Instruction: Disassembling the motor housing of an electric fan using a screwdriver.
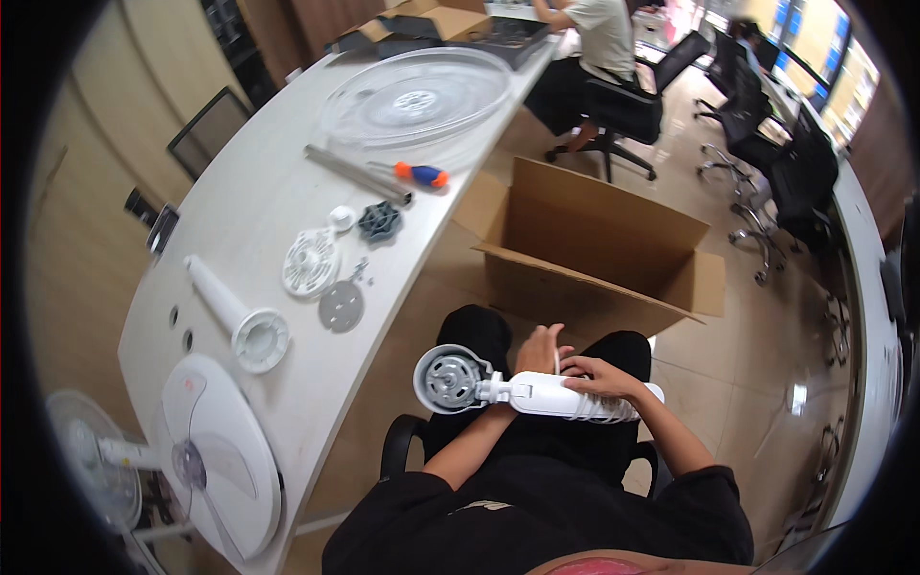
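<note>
A white fan motor unit (551,395) with a round grey motor in an open housing (450,380) lies across my lap and left forearm. White cord (604,412) is wound around its body. Reaching beneath the unit, my left hand (539,351) has its fingers bent beyond the far side, where a white strand runs down from them; the exact hold is partly hidden. My right hand (602,378) closes over the top of the body, next to the cord windings.
Left, a white table (216,206) bears a clear fan guard (422,96), metal tube (355,172), screwdriver (422,174), dark knob (380,221), white vented cover (311,263), grey disc (341,306), white stand tube (230,311) and fan blades (216,450). An open cardboard box (594,230) stands ahead; chairs beyond.
</note>
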`<state>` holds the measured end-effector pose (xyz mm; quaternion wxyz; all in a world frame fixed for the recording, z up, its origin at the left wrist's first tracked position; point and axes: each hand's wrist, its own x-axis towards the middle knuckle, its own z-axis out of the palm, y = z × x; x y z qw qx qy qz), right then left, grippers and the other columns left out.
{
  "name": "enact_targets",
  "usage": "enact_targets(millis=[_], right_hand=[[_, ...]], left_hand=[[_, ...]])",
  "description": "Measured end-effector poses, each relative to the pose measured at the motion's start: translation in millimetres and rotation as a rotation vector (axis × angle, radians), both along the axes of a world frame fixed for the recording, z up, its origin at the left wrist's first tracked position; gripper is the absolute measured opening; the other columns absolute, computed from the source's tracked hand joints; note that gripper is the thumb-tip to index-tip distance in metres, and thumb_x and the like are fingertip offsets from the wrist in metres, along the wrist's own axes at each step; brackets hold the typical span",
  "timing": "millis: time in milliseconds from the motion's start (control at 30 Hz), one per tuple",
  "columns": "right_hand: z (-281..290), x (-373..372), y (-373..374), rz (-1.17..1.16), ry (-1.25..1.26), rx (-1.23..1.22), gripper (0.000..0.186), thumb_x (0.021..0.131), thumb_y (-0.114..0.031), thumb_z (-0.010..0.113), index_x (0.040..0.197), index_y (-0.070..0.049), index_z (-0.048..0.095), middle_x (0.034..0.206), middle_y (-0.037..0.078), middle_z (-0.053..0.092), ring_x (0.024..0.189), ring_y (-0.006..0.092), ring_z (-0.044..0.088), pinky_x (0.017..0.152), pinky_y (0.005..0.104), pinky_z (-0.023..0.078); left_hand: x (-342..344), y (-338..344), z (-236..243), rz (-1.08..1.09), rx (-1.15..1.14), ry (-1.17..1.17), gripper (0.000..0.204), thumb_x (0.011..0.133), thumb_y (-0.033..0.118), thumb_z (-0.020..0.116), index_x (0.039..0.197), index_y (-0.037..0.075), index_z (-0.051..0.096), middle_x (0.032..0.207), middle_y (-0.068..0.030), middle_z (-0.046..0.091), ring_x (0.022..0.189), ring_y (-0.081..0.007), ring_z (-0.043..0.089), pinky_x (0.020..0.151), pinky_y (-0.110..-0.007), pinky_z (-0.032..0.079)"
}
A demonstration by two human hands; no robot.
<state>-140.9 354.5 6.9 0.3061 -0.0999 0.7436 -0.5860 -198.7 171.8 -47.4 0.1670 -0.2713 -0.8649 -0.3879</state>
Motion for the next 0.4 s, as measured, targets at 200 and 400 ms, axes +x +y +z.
enact_targets(millis=[200,400], right_hand=[[6,0,7,-0.014,-0.094,-0.045,0.057,0.094,-0.025,0.073,0.14,0.001,0.05,0.114,0.007,0.067,0.107,0.0148,0.061,0.097,0.0304,0.047],[-2,-9,10,-0.039,-0.144,-0.222,0.061,0.094,-0.023,0.073,0.143,-0.002,0.043,0.131,0.01,0.06,0.125,0.0175,0.055,0.109,0.0328,0.041]], left_hand=[[-4,11,-3,-0.161,0.153,-0.046,0.056,0.081,0.018,0.079,0.127,0.004,0.051,0.1,-0.0182,0.057,0.09,-0.0386,0.061,0.076,-0.047,0.051],[-10,10,-7,-0.216,0.158,-0.121,0.057,0.086,0.021,0.074,0.133,0.004,0.046,0.105,-0.0195,0.057,0.101,-0.0378,0.062,0.085,-0.048,0.053]])
